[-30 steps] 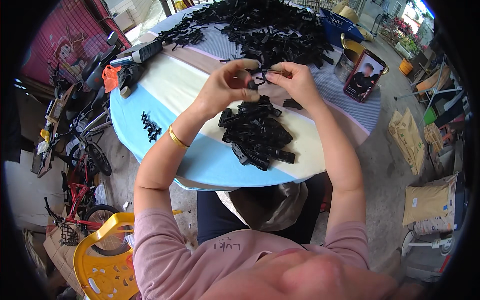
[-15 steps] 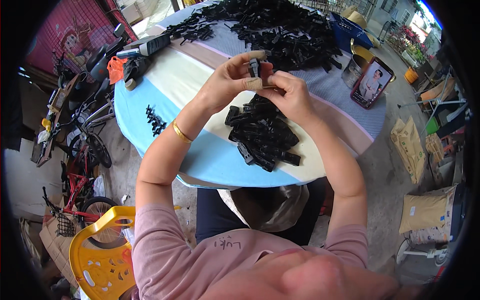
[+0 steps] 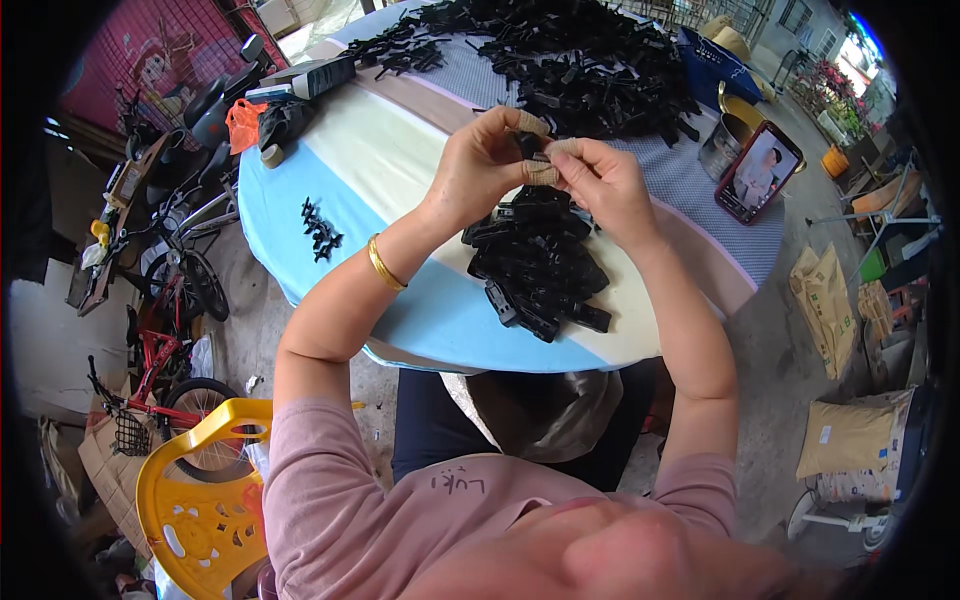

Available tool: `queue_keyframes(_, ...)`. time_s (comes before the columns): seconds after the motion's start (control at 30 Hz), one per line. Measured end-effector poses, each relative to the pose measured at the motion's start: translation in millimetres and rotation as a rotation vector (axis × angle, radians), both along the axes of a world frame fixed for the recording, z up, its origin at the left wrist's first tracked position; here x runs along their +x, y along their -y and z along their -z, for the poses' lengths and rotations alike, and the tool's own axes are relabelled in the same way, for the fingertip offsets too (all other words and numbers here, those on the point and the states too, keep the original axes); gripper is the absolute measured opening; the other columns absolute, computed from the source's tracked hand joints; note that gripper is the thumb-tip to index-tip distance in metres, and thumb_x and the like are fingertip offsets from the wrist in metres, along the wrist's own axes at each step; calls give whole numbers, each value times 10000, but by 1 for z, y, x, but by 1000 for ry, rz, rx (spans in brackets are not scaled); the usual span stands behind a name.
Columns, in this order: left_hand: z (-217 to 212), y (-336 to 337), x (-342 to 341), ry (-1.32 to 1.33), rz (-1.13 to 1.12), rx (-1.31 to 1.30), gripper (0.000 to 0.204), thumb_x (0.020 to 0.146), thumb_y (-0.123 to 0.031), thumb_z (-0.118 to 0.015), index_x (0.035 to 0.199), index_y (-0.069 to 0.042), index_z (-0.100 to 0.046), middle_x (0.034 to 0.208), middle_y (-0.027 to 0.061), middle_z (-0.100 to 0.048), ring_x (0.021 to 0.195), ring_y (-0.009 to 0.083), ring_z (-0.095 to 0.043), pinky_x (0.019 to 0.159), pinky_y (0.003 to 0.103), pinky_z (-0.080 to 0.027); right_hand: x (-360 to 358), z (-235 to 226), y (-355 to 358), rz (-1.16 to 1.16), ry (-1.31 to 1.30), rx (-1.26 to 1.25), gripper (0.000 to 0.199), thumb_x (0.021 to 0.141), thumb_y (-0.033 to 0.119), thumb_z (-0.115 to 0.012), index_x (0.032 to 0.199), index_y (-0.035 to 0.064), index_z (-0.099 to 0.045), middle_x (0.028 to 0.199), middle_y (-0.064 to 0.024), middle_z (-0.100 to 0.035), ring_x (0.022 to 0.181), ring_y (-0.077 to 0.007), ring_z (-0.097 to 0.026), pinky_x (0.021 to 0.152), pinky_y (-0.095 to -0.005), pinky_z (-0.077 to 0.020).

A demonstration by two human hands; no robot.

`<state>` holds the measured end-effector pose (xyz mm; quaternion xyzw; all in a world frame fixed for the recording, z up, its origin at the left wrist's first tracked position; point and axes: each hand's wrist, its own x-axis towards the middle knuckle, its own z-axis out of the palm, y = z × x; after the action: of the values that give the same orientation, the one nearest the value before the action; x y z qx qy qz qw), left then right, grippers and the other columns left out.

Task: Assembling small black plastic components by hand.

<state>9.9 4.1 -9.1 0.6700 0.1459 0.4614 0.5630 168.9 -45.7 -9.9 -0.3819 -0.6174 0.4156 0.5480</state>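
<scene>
Above the table, my left hand is closed around a small black plastic part, with tan wraps on its fingers. My right hand meets it from the right, thumb and forefinger pinched against the same part. Fingers cover most of the piece, so its shape is hard to make out. Just below both hands lies a heap of larger black plastic pieces. A small cluster of black bits rests to the left on the striped cloth.
A large spread of black parts covers the far side of the round table. A phone leans on a metal can at right, near a blue basket. An orange bag lies at far left; a yellow chair stands nearby.
The view has shifted slightly. My right fingers have closed in on the part, and my left fingers now hide more of it. The heap below looks the same.
</scene>
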Motion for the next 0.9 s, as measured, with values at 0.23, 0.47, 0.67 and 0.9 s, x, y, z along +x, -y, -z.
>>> queue_keyframes(0.23, -4, 5, -2, -5, -20, 68, 205, 774, 57, -587, 956, 31, -496, 893, 66, -584, 777, 106, -581, 705, 234, -501, -7, -1, 7, 22, 18, 0, 156, 887, 121, -494, 929, 1, -586, 661, -3, -532, 487, 2, -368, 416, -130, -266)
queue_keyframes(0.47, 2, 12, 0, -11, -43, 103, 167, 783, 67, -571, 931, 18, -513, 981, 95, -573, 911, 140, -562, 808, 262, -486, -8, -2, 12, 62, -13, -60, 150, 891, 123, -482, 925, 16, -581, 637, 13, -509, 467, 3, -346, 399, -134, -243)
queue_keyframes(0.67, -1, 13, 10, -133, -320, 204, 381, 725, 58, -635, 1074, 13, -490, 866, 89, -617, 787, 115, -599, 733, 246, -493, -1, 3, 0, 139, 22, 7, 145, 863, 137, -534, 894, 10, -596, 644, 27, -523, 502, 3, -387, 423, -135, -285)
queue_keyframes(0.9, -2, 26, 10, -408, -415, 544, 597, 681, -9, -690, 1198, -63, -395, 878, 136, -632, 803, 244, -633, 699, 296, -493, 2, 2, -1, 209, 336, 332, 181, 736, 91, -692, 864, 2, -600, 724, -3, -595, 637, -23, -521, 566, -165, -432)
